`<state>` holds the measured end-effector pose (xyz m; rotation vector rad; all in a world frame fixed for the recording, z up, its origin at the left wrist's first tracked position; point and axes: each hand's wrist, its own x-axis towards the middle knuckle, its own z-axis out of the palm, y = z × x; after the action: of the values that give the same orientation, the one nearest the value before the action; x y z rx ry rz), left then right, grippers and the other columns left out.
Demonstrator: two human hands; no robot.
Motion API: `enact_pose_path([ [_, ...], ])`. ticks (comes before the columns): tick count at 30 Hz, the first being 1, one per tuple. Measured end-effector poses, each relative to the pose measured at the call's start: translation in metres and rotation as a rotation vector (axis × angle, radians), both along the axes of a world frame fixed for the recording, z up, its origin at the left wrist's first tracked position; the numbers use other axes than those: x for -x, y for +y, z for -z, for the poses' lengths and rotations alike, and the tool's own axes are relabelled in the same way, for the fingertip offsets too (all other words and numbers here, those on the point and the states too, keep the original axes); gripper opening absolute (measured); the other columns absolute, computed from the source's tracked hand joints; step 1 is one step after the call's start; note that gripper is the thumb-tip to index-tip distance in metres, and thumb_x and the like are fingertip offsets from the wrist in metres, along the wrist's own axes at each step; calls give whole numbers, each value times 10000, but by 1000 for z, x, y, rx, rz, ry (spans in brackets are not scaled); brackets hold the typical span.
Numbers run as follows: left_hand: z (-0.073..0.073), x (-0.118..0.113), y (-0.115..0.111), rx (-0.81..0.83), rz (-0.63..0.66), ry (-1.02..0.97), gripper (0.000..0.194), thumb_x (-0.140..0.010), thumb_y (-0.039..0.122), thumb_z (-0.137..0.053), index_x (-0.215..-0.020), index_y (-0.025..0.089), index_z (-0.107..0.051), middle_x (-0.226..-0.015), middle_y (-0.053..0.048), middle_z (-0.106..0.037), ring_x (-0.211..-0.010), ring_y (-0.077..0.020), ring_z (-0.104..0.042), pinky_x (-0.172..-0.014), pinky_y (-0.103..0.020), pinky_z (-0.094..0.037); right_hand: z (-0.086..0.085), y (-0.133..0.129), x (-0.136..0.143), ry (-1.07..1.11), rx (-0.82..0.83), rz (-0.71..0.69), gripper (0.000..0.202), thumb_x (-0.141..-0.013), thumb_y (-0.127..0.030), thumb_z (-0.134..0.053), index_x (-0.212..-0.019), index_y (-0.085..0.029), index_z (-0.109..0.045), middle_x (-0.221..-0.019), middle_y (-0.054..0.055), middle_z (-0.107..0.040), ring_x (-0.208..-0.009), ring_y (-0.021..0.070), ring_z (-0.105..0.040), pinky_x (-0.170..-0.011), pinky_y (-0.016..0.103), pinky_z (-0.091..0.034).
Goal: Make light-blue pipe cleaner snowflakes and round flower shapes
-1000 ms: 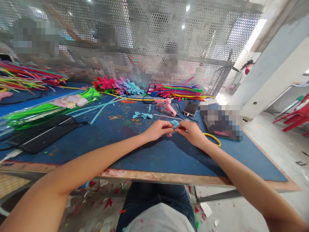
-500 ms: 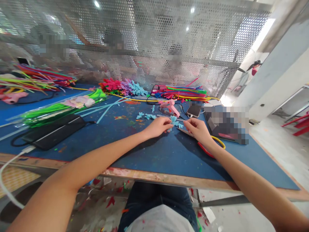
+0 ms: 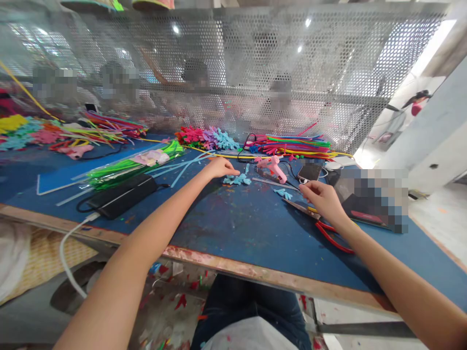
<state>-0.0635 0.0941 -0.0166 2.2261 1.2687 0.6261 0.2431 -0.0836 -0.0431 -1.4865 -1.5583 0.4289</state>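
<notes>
My left hand (image 3: pixel 219 168) is over the far middle of the table, its fingers drawn together at a small cluster of light blue fuzzy pieces (image 3: pixel 237 180). Whatever it may hold cannot be made out. My right hand (image 3: pixel 321 198) is pinched closed near the end of a thin pale strip (image 3: pixel 272 183); any thing between its fingertips is too small to name. Beneath that hand lie scissors (image 3: pixel 297 208) with red and yellow handles. Another light blue fuzzy piece (image 3: pixel 283 194) lies left of the right hand. A pink glue gun (image 3: pixel 272 167) rests between both hands, farther back.
Bundles of coloured pipe cleaners (image 3: pixel 292 145) line the perforated metal screen (image 3: pixel 237 73). On the left are bagged green pipe cleaners (image 3: pixel 127 167) and a black power bank (image 3: pixel 122 194) with a white cable. A phone (image 3: pixel 309 172) and a dark case (image 3: pixel 365 206) stand right.
My hands have moved apart: the left went to the light blue cluster, the right stayed near the scissors. A light blue piece held between them has left that spot. The view shifted left.
</notes>
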Motion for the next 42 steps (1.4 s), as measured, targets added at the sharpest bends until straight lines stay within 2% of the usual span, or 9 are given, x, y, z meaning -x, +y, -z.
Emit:
enact_pose_path([
  [4,10,-3,5,-39,16,-146,402,-694,505,-595,-864,153,-688,-860,-55,-683,-794,-175,-583,-678,-202,-394,1,4,-3,59,-10,21,373,-742,-525,-528,-665,-162,-575,-568,22,-555,-494,123,-466,-477,246,-369],
  [8,24,-13,-3,42,134,-232,654,-788,654,-315,-1084,157,-620,-1153,-92,-603,-1057,-197,-529,-827,-209,-386,-1,4,-4,88,-6,47,359,-746,-506,-534,-659,-161,-578,-570,18,-552,-493,115,-462,-488,248,-370],
  [14,34,-18,-10,52,336,-239,731,-775,701,-224,-950,167,-691,-1037,-88,-659,-998,-191,-565,-855,-220,-385,-6,6,-10,190,-69,90,359,-729,-514,-552,-651,-165,-586,-534,-2,-519,-474,106,-441,-464,240,-339],
  [18,35,-26,-9,-26,253,-244,687,-806,653,-266,-905,122,-691,-851,-106,-680,-822,-179,-608,-777,-235,-436,-5,11,-18,316,-95,111,334,-708,-488,-582,-629,-163,-578,-514,-12,-492,-444,88,-404,-429,228,-314],
  [20,37,-30,-10,-144,258,-188,592,-813,609,-344,-1019,152,-656,-1048,-107,-637,-1002,-200,-560,-899,-261,-393,-5,13,-20,360,-98,114,326,-702,-474,-591,-615,-161,-572,-500,-14,-483,-428,81,-388,-412,223,-298],
  [22,38,-33,-11,-251,322,-36,546,-817,586,-370,-1127,201,-603,-1293,-85,-489,-1224,-228,-393,-1033,-316,-266,-5,14,-21,392,-96,118,312,-698,-457,-601,-608,-161,-569,-490,-18,-480,-417,75,-378,-402,218,-285],
  [25,41,-36,-11,-290,392,255,547,-830,586,-344,-1250,267,-486,-1415,-40,-337,-1314,-240,-254,-1075,-410,-164,-5,14,-21,417,-99,111,295,-700,-438,-607,-607,-161,-570,-484,-25,-477,-412,69,-373,-399,210,-280],
  [35,42,-35,-11,-449,400,383,595,-847,579,-299,-1254,181,-472,-1302,-93,-466,-1187,-217,-426,-1002,-315,-301,-2,15,-24,419,-102,73,300,-715,-432,-611,-609,-155,-569,-487,-27,-478,-420,62,-381,-399,198,-275],
  [42,42,-35,-9,-407,417,272,539,-838,563,-340,-1160,190,-557,-1231,-79,-529,-1134,-210,-472,-983,-314,-325,-4,19,-33,512,-138,139,297,-681,-428,-640,-604,-150,-569,-466,-34,-467,-389,57,-367,-370,201,-261],
])
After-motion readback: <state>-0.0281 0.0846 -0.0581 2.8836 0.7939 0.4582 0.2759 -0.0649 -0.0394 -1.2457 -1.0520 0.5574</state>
